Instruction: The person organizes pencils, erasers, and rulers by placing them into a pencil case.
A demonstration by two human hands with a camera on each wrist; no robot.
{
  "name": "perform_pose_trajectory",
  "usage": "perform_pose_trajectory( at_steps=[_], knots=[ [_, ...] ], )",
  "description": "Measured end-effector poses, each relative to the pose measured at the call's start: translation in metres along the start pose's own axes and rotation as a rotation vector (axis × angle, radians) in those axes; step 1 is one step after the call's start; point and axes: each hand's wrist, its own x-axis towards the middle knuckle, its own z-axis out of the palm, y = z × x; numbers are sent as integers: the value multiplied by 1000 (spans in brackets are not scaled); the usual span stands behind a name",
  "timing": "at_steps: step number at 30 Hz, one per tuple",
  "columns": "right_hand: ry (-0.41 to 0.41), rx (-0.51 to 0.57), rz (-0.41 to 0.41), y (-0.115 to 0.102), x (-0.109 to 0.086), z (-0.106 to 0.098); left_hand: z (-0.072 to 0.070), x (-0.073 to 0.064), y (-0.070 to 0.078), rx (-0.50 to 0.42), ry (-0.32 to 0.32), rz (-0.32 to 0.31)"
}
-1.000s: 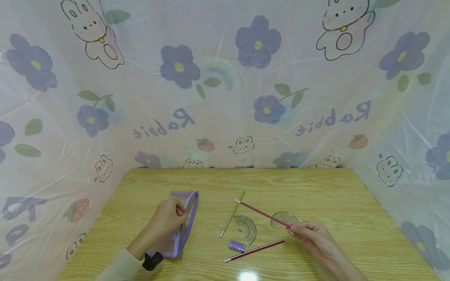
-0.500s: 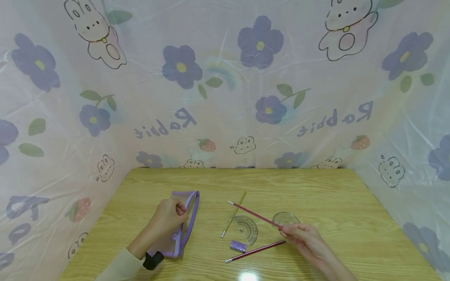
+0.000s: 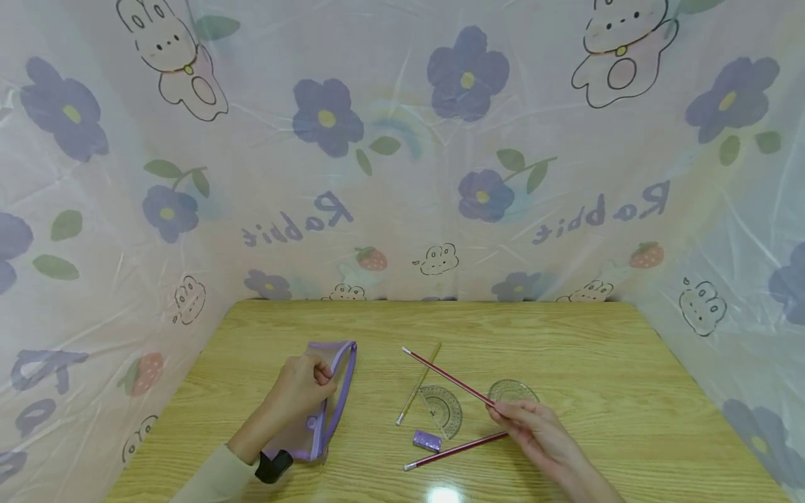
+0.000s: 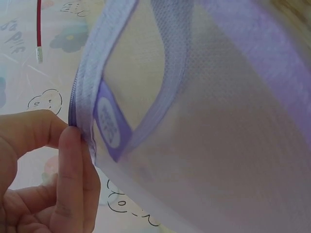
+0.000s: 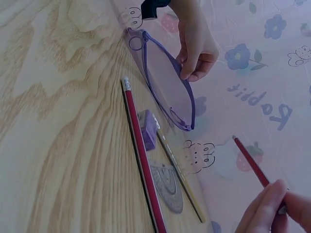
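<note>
On the left, my left hand (image 3: pixel 300 385) pinches the edge of a see-through purple-trimmed pencil case (image 3: pixel 291 441), holding its zip mouth apart. In the left wrist view, thumb and fingers grip the zipper edge, and a purple label (image 4: pixel 111 122) shows beside it. My right hand (image 3: pixel 533 427) pinches a red pencil (image 3: pixel 448 376) near one end. Its silver, eraser-tipped end points at the upper left, crossing over a yellow pencil (image 3: pixel 409 404) in the head view. The right wrist view shows the held pencil clear of the tabletop, with the pencil case's mouth gaping beyond.
Between the hands lie a clear protractor (image 3: pixel 446 409), a purple eraser (image 3: pixel 427 440) and a second red pencil (image 3: pixel 453 451). Another clear protractor (image 3: pixel 511 390) is partly hidden behind my right hand. A printed curtain (image 3: pixel 402 175) surrounds the wooden table (image 3: pixel 566 335).
My right hand has moved left with the red pencil, bringing its silver end nearer the pencil case. The left hand keeps its hold on the case.
</note>
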Motion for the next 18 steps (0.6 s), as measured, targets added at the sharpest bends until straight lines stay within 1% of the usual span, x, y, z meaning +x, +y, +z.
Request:
perform_pose_trajectory(
  at_steps=[5,9,18],
  knots=[
    [35,-4,8,3,4,6,1,0,-2,0,11,3],
    [30,-4,2,6,7,12,1,0,-2,0,11,-1],
    [20,-50,9,14,18,21,0,0,0,-10,17,-1]
  ],
)
